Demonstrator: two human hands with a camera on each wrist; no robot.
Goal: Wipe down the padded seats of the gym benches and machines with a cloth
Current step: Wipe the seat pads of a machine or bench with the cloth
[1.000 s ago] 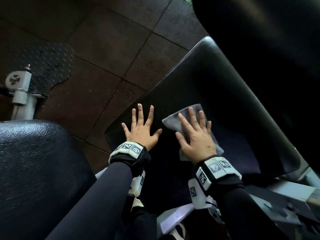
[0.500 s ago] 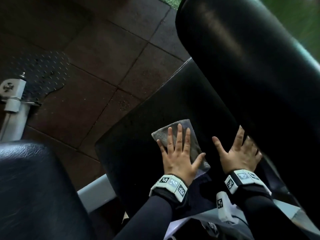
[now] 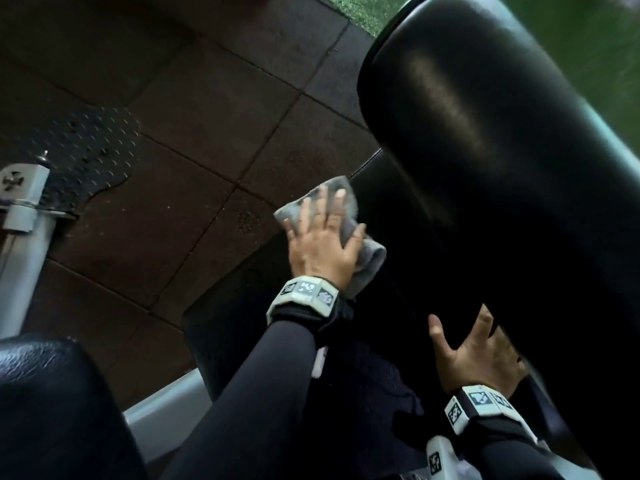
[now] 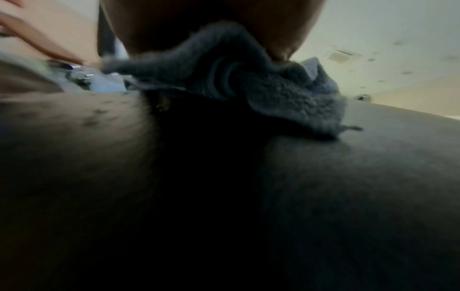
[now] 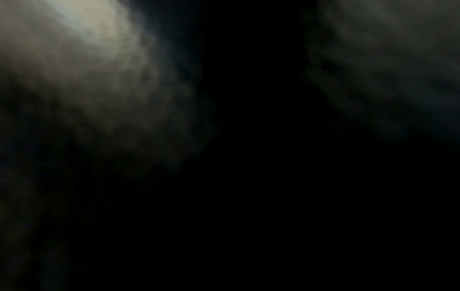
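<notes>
A grey cloth (image 3: 371, 255) lies at the far edge of the black padded seat (image 3: 239, 327). My left hand (image 3: 322, 244) presses flat on the cloth with its fingers spread and straight. The left wrist view shows the bunched cloth (image 4: 286, 98) under my palm on the dark seat (image 4: 361, 177). My right hand (image 3: 474, 355) rests with fingers spread on the seat, close under the big black back pad (image 3: 485, 133), which hides some of its fingertips. The right wrist view is dark and shows nothing clear.
Another black pad (image 3: 52, 410) fills the lower left. A grey metal post (image 3: 24, 216) and a studded footplate (image 3: 86, 147) stand at the left on dark rubber floor tiles (image 3: 207, 98). A grey frame bar (image 3: 162, 410) runs under the seat. Green turf (image 3: 363, 12) shows at the top.
The cloth went from under my right hand to under my left. My left hand pushed it away to the seat's far edge. My right hand moved right, under the back pad.
</notes>
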